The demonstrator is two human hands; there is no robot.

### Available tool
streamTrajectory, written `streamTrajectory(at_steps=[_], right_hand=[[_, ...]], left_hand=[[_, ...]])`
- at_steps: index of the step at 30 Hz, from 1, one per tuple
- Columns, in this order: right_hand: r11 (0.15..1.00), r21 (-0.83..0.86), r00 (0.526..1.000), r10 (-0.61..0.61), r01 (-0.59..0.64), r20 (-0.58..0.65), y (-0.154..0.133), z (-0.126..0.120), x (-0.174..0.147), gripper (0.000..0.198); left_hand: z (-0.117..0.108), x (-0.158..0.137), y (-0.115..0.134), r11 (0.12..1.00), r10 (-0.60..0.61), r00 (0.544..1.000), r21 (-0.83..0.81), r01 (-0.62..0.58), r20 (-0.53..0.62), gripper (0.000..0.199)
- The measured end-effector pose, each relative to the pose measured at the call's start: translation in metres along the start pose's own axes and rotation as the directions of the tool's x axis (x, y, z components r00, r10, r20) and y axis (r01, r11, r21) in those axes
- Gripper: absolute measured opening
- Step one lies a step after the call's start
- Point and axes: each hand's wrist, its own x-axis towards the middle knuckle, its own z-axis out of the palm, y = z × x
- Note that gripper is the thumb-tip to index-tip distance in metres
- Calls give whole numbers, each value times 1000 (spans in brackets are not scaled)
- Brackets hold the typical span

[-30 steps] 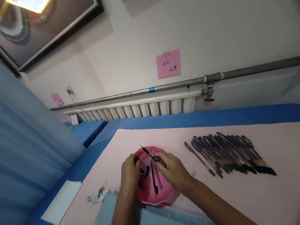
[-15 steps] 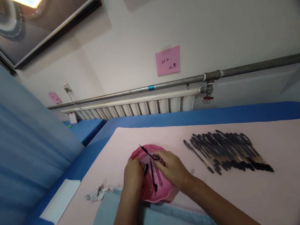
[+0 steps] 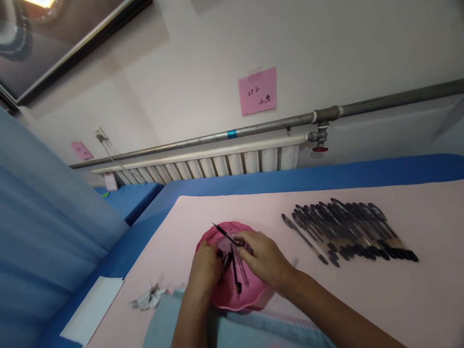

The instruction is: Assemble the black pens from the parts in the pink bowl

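A scalloped pink bowl (image 3: 255,300) sits on the pink-covered bed in front of me, with both hands over it. Pinched in my right hand (image 3: 264,257) is an uncapped black gel pen (image 3: 222,230), its tip pointing up and left past the bowl's far side. My left hand (image 3: 205,268) curls over the bowl's left side, its fingers closed around a dark, glossy pen cap (image 3: 227,261); the fingertips are partly hidden. Inside the bowl lie a thin black pen piece (image 3: 234,271) and a clear pen barrel (image 3: 243,269).
Many capped black pens (image 3: 345,230) lie in a slanted row to the right. Crumpled white tissue (image 3: 148,297) and a white sheet (image 3: 92,310) are at the left. Light blue cloth (image 3: 271,337) lies before the bowl. A radiator (image 3: 217,165) runs behind the bed.
My left hand has shifted slightly, exposing more dark pieces at its fingertips. The right hand keeps the pen at nearly the same angle. The view has moved a little.
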Motion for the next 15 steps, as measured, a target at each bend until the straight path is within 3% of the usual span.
streamTrajectory(at_steps=[8, 12, 15], right_hand=[[1000, -11, 999, -4, 5, 49, -2, -2, 2, 25], [1000, -19, 999, 3, -2, 41, -1, -1, 1, 25], [1000, -22, 999, 4, -3, 38, -2, -1, 1, 23]], left_hand=[[-1, -1, 4, 952, 69, 976, 278, -126, 205, 34], [2, -3, 2, 964, 86, 987, 240, -117, 135, 27], [5, -3, -1, 997, 59, 997, 54, -62, 44, 22]])
